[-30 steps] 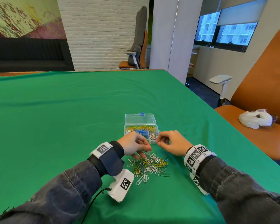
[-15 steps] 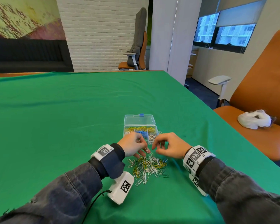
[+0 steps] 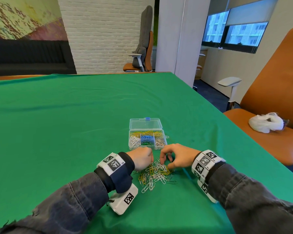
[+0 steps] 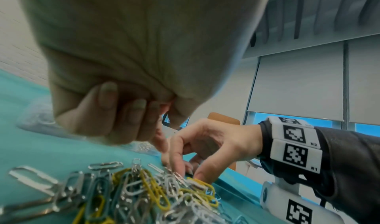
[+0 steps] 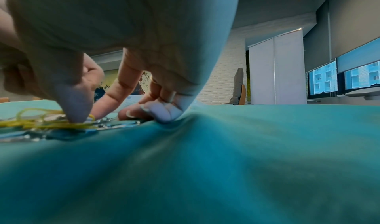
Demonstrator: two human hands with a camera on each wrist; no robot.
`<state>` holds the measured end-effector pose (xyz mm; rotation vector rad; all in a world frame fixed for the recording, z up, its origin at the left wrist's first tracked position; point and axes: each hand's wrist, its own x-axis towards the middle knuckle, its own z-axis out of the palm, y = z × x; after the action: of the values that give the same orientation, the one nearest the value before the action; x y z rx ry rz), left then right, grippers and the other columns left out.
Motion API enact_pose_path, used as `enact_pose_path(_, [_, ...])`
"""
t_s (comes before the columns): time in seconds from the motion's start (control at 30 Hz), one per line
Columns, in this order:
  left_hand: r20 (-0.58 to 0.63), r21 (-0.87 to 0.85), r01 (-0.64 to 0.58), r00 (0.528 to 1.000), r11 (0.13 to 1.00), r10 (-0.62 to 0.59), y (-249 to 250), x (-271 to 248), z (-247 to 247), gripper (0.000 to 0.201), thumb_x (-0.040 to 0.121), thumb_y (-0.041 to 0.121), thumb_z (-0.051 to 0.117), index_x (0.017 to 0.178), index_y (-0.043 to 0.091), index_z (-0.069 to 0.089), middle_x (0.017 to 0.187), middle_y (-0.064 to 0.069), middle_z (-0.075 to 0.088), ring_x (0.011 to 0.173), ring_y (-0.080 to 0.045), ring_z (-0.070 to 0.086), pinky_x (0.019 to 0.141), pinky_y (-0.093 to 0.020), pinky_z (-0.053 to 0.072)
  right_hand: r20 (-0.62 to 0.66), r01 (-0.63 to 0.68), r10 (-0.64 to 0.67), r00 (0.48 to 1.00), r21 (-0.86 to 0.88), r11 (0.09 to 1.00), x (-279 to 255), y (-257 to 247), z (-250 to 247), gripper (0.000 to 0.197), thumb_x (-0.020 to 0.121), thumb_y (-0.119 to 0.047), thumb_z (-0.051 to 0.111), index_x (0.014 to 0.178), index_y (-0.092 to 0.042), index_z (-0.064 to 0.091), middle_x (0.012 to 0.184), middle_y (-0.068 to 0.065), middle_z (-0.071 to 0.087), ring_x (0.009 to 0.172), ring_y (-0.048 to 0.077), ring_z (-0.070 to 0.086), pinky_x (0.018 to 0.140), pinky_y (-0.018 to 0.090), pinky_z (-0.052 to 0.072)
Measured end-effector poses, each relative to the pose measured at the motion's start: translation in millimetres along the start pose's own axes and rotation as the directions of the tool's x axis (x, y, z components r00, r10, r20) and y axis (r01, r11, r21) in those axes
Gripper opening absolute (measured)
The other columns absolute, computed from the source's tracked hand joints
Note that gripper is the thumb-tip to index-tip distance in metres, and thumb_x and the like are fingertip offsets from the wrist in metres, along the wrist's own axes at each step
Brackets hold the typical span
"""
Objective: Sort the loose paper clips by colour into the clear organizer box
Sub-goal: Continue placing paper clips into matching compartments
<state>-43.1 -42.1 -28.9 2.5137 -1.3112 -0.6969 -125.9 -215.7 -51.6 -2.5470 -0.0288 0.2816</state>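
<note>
A heap of loose paper clips (image 3: 156, 174), yellow, white, silver and green, lies on the green cloth in front of me. Behind it stands the clear organizer box (image 3: 147, 148), lid (image 3: 145, 124) folded back, with sorted clips in its compartments. My left hand (image 3: 149, 159) hovers at the heap's left edge, fingers curled into the palm (image 4: 123, 113); nothing shows in it. My right hand (image 3: 166, 164) rests on the heap's right edge. Its thumb (image 5: 76, 113) presses on yellow clips (image 5: 41, 123) and its index tip (image 4: 179, 169) touches the heap (image 4: 144, 191), a gap between them.
The green cloth (image 3: 57, 132) covers the whole table; its right edge runs close past my right arm. An orange chair (image 3: 269, 92) stands beyond that edge with a white plastic bag (image 3: 265, 122) on its seat.
Both hands have drawn back from the box's front edge toward me, onto the heap. The left hand's fingers have curled in; the right hand's thumb and index have come down on the clips.
</note>
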Motion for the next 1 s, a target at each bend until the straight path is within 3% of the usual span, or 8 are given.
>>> enact_pose_path(0.13, [-0.048,0.047,-0.026,0.998,0.999,0.029,1.9,0.5,8.0,0.040,0.097,0.048,0.047,0.105,0.009,0.055,0.078,0.002,0.051,0.079,-0.019,0.048,0.067,-0.030,0.034,-0.007,0.002,-0.002,1.000,-0.033,0.999,-0.8,-1.1,0.1,0.013,0.076,-0.019,0.076,0.079,-0.027,0.067,0.078,-0.012,0.052,0.069,0.010,0.049,0.074,0.035,0.049])
enact_pose_path(0.23, [-0.042,0.143,-0.032,0.998,0.989,0.038,1.6,2.9,12.0,0.035,0.087,0.045,0.066,0.100,0.014,0.058,0.095,-0.004,0.062,0.084,-0.018,0.052,0.071,-0.028,0.039,-0.010,0.013,-0.013,1.000,-0.008,1.000,-1.4,-1.1,0.0,0.019,0.075,-0.021,0.078,0.069,-0.032,0.064,0.075,-0.015,0.053,0.069,0.011,0.052,0.075,0.039,0.051])
enact_pose_path(0.33, [-0.037,0.153,-0.040,0.998,0.987,0.046,-0.5,5.7,14.1,0.026,0.086,0.035,0.070,0.100,0.013,0.063,0.105,-0.006,0.066,0.087,-0.018,0.056,0.075,-0.027,0.042,-0.025,0.024,-0.024,0.999,0.001,1.000,-1.4,-0.1,0.6,0.025,0.074,-0.016,0.076,0.064,-0.034,0.061,0.077,-0.008,0.063,0.067,0.010,0.053,0.073,0.039,0.052])
enact_pose_path(0.4, [-0.037,0.117,-0.054,0.998,0.992,0.059,-1.0,6.9,13.9,0.025,0.087,0.032,0.070,0.100,0.011,0.064,0.103,-0.008,0.068,0.082,-0.016,0.054,0.073,-0.026,0.042,-0.042,0.026,-0.026,0.999,0.009,1.000,-0.8,0.5,0.6,0.024,0.074,-0.012,0.073,0.065,-0.031,0.061,0.074,-0.002,0.066,0.065,0.008,0.054,0.072,0.036,0.053])
enact_pose_path(0.63, [-0.100,-0.027,-0.094,0.991,0.995,0.091,-10.7,8.5,0.4,0.021,0.094,0.035,0.058,0.090,0.015,0.059,0.068,0.006,0.047,0.059,-0.008,0.040,0.054,-0.023,0.031,-0.105,0.061,-0.055,0.993,0.051,0.997,0.1,0.7,0.3,0.012,0.075,-0.011,0.073,0.072,-0.018,0.065,0.069,-0.008,0.063,0.062,0.003,0.055,0.066,0.019,0.050])
enact_pose_path(0.73, [-0.132,-0.072,-0.085,0.988,0.994,0.074,-15.5,10.4,-3.8,0.025,0.099,0.034,0.049,0.080,0.017,0.049,0.072,0.003,0.047,0.064,-0.012,0.041,0.057,-0.024,0.032,-0.117,0.097,-0.085,0.989,0.101,0.990,0.6,0.3,0.6,0.015,0.077,-0.010,0.074,0.078,-0.021,0.065,0.075,-0.005,0.066,0.064,0.003,0.055,0.067,0.016,0.049])
enact_pose_path(0.87, [-0.175,-0.109,-0.069,0.983,0.992,0.050,-17.4,10.6,-6.8,0.035,0.106,0.029,0.030,0.073,0.020,0.036,0.072,0.003,0.039,0.062,-0.009,0.035,0.056,-0.025,0.028,-0.114,0.105,-0.093,0.989,0.107,0.989,1.2,1.4,1.3,0.011,0.081,-0.007,0.068,0.090,-0.013,0.071,0.080,-0.003,0.069,0.066,-0.002,0.057,0.071,0.015,0.050])
enact_pose_path(1.0, [-0.163,-0.221,-0.066,0.986,0.973,0.030,-16.0,10.3,-5.6,0.035,0.106,0.027,0.027,0.074,0.020,0.036,0.071,0.004,0.041,0.059,-0.006,0.038,0.048,-0.016,0.029,-0.120,0.102,-0.093,0.988,0.074,0.992,1.2,0.7,-0.2,0.004,0.085,-0.012,0.069,0.088,-0.013,0.070,0.082,-0.001,0.068,0.072,0.003,0.059,0.074,0.016,0.051])
